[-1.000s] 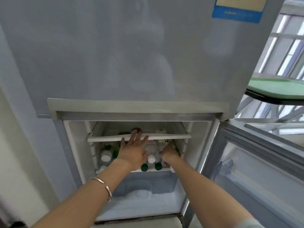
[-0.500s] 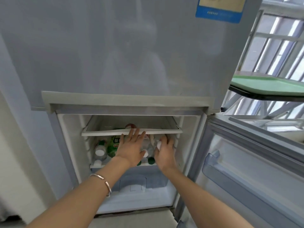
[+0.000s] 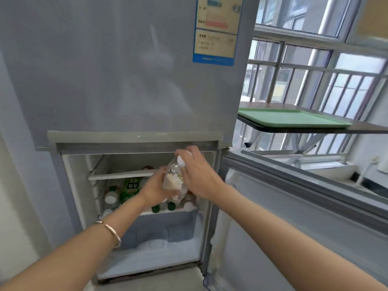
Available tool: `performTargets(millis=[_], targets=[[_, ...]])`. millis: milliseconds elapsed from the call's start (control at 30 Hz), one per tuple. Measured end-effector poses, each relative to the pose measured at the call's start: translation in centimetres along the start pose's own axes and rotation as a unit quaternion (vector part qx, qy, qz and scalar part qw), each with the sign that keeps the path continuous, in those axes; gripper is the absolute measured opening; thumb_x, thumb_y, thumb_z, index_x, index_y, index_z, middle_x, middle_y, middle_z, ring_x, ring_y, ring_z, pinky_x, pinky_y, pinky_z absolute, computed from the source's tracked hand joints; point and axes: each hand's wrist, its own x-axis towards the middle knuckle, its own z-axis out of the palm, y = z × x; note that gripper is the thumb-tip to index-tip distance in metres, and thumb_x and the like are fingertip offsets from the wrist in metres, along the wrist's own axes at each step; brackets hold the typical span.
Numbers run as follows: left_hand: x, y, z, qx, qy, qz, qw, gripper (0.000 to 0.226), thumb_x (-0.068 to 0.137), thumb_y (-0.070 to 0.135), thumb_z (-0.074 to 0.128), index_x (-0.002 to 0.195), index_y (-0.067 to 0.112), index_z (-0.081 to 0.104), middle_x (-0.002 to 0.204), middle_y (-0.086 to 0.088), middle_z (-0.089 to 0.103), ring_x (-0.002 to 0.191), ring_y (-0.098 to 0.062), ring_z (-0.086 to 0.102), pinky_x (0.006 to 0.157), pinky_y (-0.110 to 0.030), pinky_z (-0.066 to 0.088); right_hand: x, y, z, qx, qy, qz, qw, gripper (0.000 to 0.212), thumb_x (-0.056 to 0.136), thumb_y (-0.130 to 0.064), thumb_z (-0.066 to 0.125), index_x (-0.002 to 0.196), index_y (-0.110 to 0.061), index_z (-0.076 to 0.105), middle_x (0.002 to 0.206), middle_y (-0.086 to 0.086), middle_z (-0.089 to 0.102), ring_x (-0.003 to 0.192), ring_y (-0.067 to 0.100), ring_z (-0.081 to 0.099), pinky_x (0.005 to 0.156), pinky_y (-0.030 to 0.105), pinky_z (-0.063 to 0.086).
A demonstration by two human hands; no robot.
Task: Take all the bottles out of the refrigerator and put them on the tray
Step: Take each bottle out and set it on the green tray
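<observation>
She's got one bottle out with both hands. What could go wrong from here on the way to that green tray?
1. The clear bottle is tilted, held between the left hand and right hand; it might slip during a handover.
2. The green tray sits higher up, to the right, beyond the open fridge door, which the arm could bump.
3. Bottles left on the shelf lie crowded near its front edge; one could roll out.
</observation>
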Motion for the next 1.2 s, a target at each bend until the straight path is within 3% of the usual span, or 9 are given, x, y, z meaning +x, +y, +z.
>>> performTargets(millis=[200,367,467,600,700,833,933,1100,1200], targets=[[-1.6,6.5,0.2,0.030,-0.055,0.058,0.996,0.055,0.071,0.017,0.083,0.117,0.033,0.056,0.107,0.014,0.068,0.102,-0.011,0.065,0.088,-0.027,0.054,-1.0,0.2,-8.1,-0.010,0.003,-0.049,0.999,0.041,0.098,-0.015,0.041,0.139,-0.019,0.040,0.132,0.012,0.042,0.114,0.027,0.050,0.096,0.031,0.041],[-2.1,13.5,3.6,0.051,-0.051,0.107,0.992,0.082,0.059,0.042,0.087,0.129,0.032,0.046,0.115,0.020,0.062,0.105,0.002,0.059,0.091,-0.021,0.048,-2.0,0.8,-14.5,-0.023,0.051,-0.018,0.998,0.039,0.098,-0.020,0.043,0.137,-0.018,0.045,0.128,0.011,0.046,0.107,0.022,0.054,0.093,0.033,0.045],[-1.8,17.4,6.2,0.026,-0.024,0.143,0.989,0.071,0.065,0.032,0.086,0.123,0.024,0.046,0.104,0.017,0.061,0.094,0.002,0.059,0.073,-0.008,0.047,-2.0,1.6,-18.4,-0.032,0.092,0.011,0.995,0.039,0.098,-0.022,0.044,0.137,-0.020,0.046,0.133,0.011,0.046,0.115,0.024,0.053,0.093,0.032,0.042],[0.1,22.1,8.8,-0.037,0.027,0.140,0.989,0.079,0.069,0.019,0.079,0.134,0.024,0.034,0.106,0.006,0.056,0.095,-0.013,0.061,0.078,-0.030,0.056,-0.5,4.2,-22.7,-0.030,0.159,0.065,0.985,0.040,0.096,-0.026,0.047,0.137,-0.022,0.049,0.134,0.011,0.048,0.114,0.023,0.054,0.093,0.032,0.043],[3.2,24.7,9.6,-0.087,0.037,0.122,0.988,0.082,0.069,0.021,0.076,0.136,0.027,0.029,0.110,0.002,0.055,0.095,-0.018,0.063,0.077,-0.033,0.057,1.1,7.4,-25.7,0.143,0.216,0.112,0.959,0.061,0.088,-0.035,0.052,0.144,-0.015,0.038,0.138,0.015,0.044,0.115,0.024,0.051,0.095,0.037,0.046],[8.9,27.9,9.6,-0.170,-0.016,0.109,0.979,0.081,0.073,0.024,0.072,0.143,0.027,0.031,0.120,-0.011,0.061,0.106,-0.026,0.062,0.091,-0.046,0.054,0.7,14.9,-27.0,0.301,0.005,0.195,0.933,0.099,0.069,-0.045,0.064,0.152,-0.019,0.018,0.145,0.007,0.040,0.133,0.024,0.040,0.110,0.047,0.034],[13.2,30.2,10.1,-0.199,-0.069,0.136,0.968,0.077,0.085,0.021,0.067,0.149,0.035,0.027,0.111,-0.006,0.065,0.112,-0.029,0.061,0.092,-0.049,0.054,1.1,19.6,-26.0,0.361,-0.087,0.211,0.904,0.082,0.074,-0.044,0.073,0.142,-0.013,0.040,0.141,0.007,0.051,0.131,0.023,0.047,0.115,0.046,0.032],[19.5,30.4,12.5,-0.205,-0.077,0.134,0.967,0.056,0.096,0.023,0.055,0.148,0.028,0.036,0.140,-0.008,0.053,0.125,-0.030,0.052,0.099,-0.048,0.048,4.6,22.3,-24.4,0.384,0.004,0.226,0.895,0.052,0.083,-0.030,0.071,0.123,0.001,0.059,0.123,0.021,0.062,0.113,0.027,0.059,0.099,0.037,0.048],[22.2,29.0,14.7,-0.180,0.063,0.074,0.979,0.042,0.099,0.018,0.049,0.141,0.014,0.046,0.137,-0.009,0.055,0.113,-0.025,0.056,0.081,-0.031,0.051,7.9,23.8,-21.5,0.301,0.090,0.307,0.898,0.059,0.070,-0.028,0.083,0.117,-0.002,0.059,0.111,0.009,0.068,0.100,0.020,0.064,0.077,0.027,0.054]])
